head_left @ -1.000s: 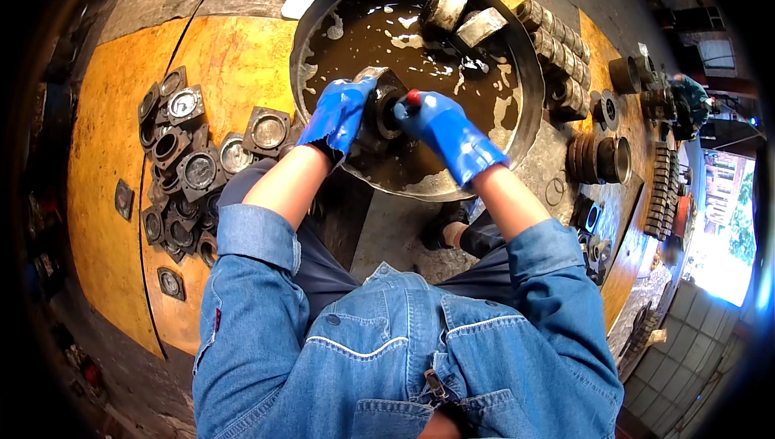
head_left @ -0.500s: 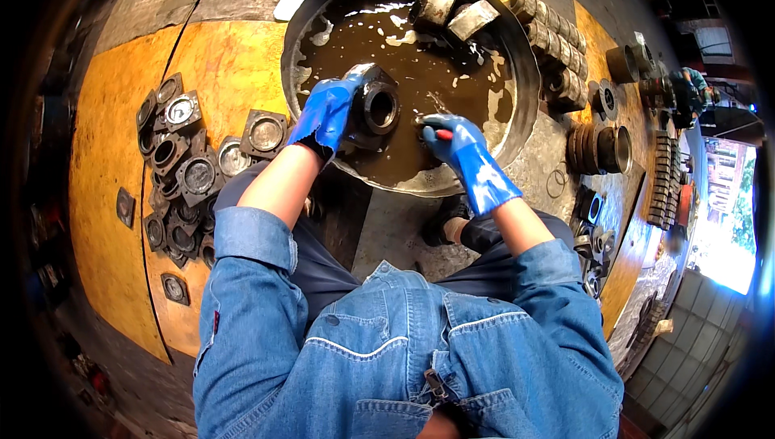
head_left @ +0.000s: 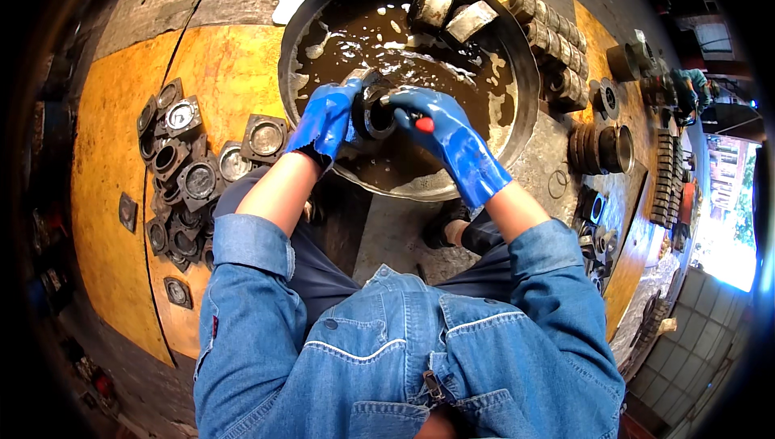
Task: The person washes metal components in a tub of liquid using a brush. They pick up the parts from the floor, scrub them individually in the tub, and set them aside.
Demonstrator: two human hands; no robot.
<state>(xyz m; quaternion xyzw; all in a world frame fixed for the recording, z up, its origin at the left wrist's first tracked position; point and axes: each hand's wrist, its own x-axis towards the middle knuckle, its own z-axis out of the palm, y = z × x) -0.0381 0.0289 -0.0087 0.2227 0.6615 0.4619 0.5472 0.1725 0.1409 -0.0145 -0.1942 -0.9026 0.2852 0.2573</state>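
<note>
The left hand (head_left: 326, 116) had a dark part (head_left: 361, 121) in its grip over the tub (head_left: 528, 84); the right hand (head_left: 450, 134) was closed round a red handle (head_left: 424, 124). This part looked unfinished; two blocks (head_left: 438, 2) sat inside.

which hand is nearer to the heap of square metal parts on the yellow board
Left. The left hand, gripping a dark holed part over the basin, is right of the heap; the right hand is farther right, across that part.
</note>
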